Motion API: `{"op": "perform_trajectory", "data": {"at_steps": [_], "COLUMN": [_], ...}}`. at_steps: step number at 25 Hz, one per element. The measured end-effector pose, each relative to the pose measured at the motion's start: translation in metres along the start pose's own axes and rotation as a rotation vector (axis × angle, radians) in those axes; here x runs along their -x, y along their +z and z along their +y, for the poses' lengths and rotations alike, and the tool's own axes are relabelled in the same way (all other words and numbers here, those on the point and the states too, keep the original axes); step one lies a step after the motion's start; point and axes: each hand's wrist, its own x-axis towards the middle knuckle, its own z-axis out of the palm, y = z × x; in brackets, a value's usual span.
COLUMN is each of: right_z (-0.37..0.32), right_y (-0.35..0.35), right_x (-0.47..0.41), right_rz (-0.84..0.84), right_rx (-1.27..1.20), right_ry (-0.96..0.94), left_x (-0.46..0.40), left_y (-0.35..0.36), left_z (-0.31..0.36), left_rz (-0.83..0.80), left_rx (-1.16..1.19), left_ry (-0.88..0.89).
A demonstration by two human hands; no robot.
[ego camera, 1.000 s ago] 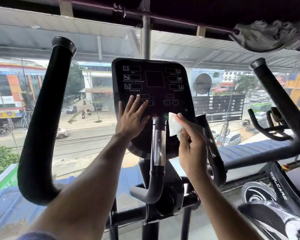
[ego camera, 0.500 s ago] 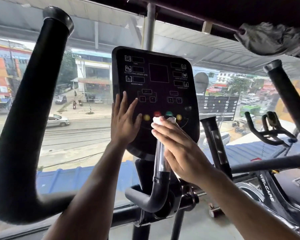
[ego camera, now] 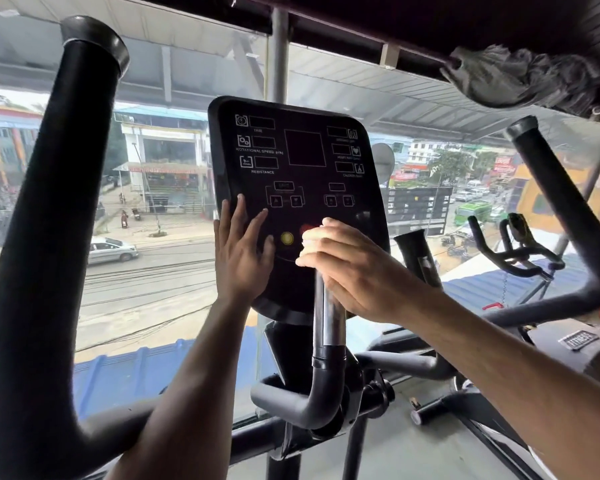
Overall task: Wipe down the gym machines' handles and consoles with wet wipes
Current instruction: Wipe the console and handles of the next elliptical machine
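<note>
Wiping down the console at the gym window

Big black handlebar on the left, then the console dead centre. Left hand flat on the console's lower left, fingers straight and spread. Right hand at the top of the chrome grip, fingers curled; wet wipe hidden, so can't tell if anything's clamped there. Yellow button between both hands.

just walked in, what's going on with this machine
A person is wiping the console of a gym machine. The left hand lies flat against its lower left edge, bracing it. The right hand presses a white wipe over the buttons, beside the yellow one.
</note>
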Motion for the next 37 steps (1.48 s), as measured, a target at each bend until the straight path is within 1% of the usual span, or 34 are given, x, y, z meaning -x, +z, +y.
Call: {"op": "perform_trajectory", "data": {"at_steps": [2, 4, 6, 7, 8, 9, 11, 13, 14, 15, 17, 18, 20, 22, 23, 24, 25, 27, 29, 31, 33, 35, 36, 37], "right_z": [-0.009, -0.018, -0.030, -0.036, -0.042, -0.046, -0.046, -0.043, -0.044, -0.045, -0.044, -0.043, -0.039, -0.041, -0.043, -0.045, -0.047, -0.047, -0.042, -0.036, -0.033, -0.036, -0.037, -0.040], "right_y": [0.001, 0.003, 0.008, 0.014, 0.018, 0.021, 0.021, 0.018, 0.016, 0.015, 0.015, 0.014, 0.015, 0.018, 0.019, 0.021, 0.021, 0.020, 0.019, 0.022, 0.024, 0.030, 0.033, 0.033], "right_x": [0.010, 0.015, 0.017, 0.019, 0.020, 0.022, 0.023, 0.023, 0.023, 0.022, 0.015, 0.008, -0.010, -0.019, -0.020, -0.018, -0.014, -0.004, 0.000, -0.004, -0.007, -0.001, 0.004, 0.008], "right_rz": [0.176, 0.394, 0.596, 0.665, 0.699, 0.697, 0.651, 0.589, 0.577, 0.598, 0.683, 0.687, 0.647, 0.709, 0.745, 0.738, 0.699, 0.632, 0.623, 0.612, 0.570, 0.504, 0.483, 0.489], "right_rx": [-0.168, -0.292, -0.397, -0.403, -0.369, -0.316, -0.278, -0.327, -0.391, -0.512, -0.914, -1.119, -1.509, -1.883, -1.985, -2.026, -2.026, -1.937, -1.814, -1.743, -1.848, -2.022, -2.030, -1.984], "right_ry": [0.173, 0.395, 0.616, 0.681, 0.705, 0.700, 0.685, 0.749, 0.830, 0.941, 1.178, 1.271, 1.394, 1.392, 1.362, 1.333, 1.313, 1.292, 1.253, 1.261, 1.249, 1.164, 1.145, 1.145], "left_x": [-0.001, -0.001, 0.000, 0.000, 0.000, 0.000, 0.000, 0.000, 0.000, 0.001, 0.001, 0.001, 0.001, 0.001, 0.001, 0.001, 0.000, 0.000, 0.000, -0.001, -0.001, -0.001, -0.001, -0.001], "left_y": [-0.001, -0.001, 0.000, 0.001, 0.002, 0.002, 0.002, 0.002, 0.002, 0.002, 0.004, 0.004, 0.004, 0.003, 0.003, 0.002, 0.002, 0.001, 0.003, 0.003, 0.002, 0.001, 0.000, 0.000], "left_z": [0.002, 0.004, 0.004, 0.003, 0.003, 0.003, 0.004, 0.004, 0.005, 0.005, 0.003, 0.003, 0.002, 0.002, 0.001, 0.001, 0.001, 0.000, 0.000, -0.002, -0.003, -0.002, -0.001, -0.001], "left_rz": [0.004, 0.011, 0.025, 0.032, 0.037, 0.041, 0.045, 0.044, 0.045, 0.047, 0.050, 0.045, 0.032, 0.021, 0.017, 0.019, 0.022, 0.021, 0.026, 0.029, 0.028, 0.025, 0.023, 0.021], "left_rx": [0.015, 0.027, 0.042, 0.053, 0.062, 0.068, 0.073, 0.075, 0.072, 0.068, 0.062, 0.060, 0.055, 0.060, 0.065, 0.070, 0.076, 0.089, 0.103, 0.113, 0.117, 0.123, 0.124, 0.123], "left_ry": [-0.021, -0.036, -0.036, -0.036, -0.040, -0.046, -0.064, -0.070, -0.066, -0.060, -0.051, -0.056, -0.069, -0.066, -0.065, -0.068, -0.077, -0.086, -0.074, -0.071, -0.068, -0.065, -0.062, -0.062]}}
